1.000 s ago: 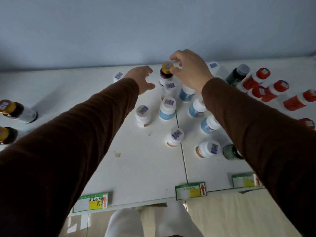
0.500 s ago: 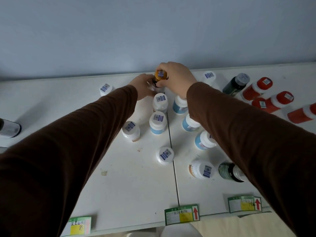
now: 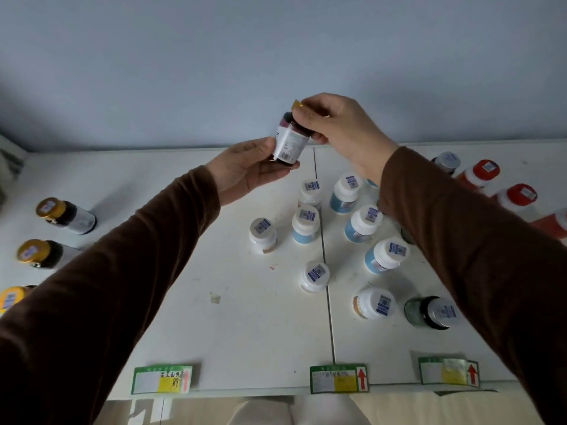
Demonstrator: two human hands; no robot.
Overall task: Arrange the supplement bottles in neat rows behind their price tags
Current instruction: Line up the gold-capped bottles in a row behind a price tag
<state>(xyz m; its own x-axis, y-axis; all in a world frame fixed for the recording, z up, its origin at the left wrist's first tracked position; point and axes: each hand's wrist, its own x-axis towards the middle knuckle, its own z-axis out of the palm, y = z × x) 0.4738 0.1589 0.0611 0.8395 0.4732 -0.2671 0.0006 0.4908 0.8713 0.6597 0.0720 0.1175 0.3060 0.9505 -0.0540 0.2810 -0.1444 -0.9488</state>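
A dark gold-capped bottle (image 3: pixel 290 139) with a white label hangs tilted in the air above the back of the white shelf (image 3: pixel 233 326). My right hand (image 3: pixel 334 127) grips its gold cap from above, and my left hand (image 3: pixel 245 170) cups its base from below. Several white-capped bottles with blue labels (image 3: pixel 305 223) stand scattered on the shelf below my hands. Three green and yellow price tags sit along the front edge: the left price tag (image 3: pixel 162 379), the middle price tag (image 3: pixel 338 378), the right price tag (image 3: pixel 448 372).
Three gold-capped dark bottles (image 3: pixel 66 215) stand in a column at the far left. Red-capped bottles (image 3: pixel 478 176) lie at the far right. A dark green bottle (image 3: pixel 431 311) stands near the front right. A pale blue wall closes the back.
Both hands have lifted the gold-capped bottle off the back of the shelf and tilted it in the air. The camera view has shifted, bringing the left bottles into sight.
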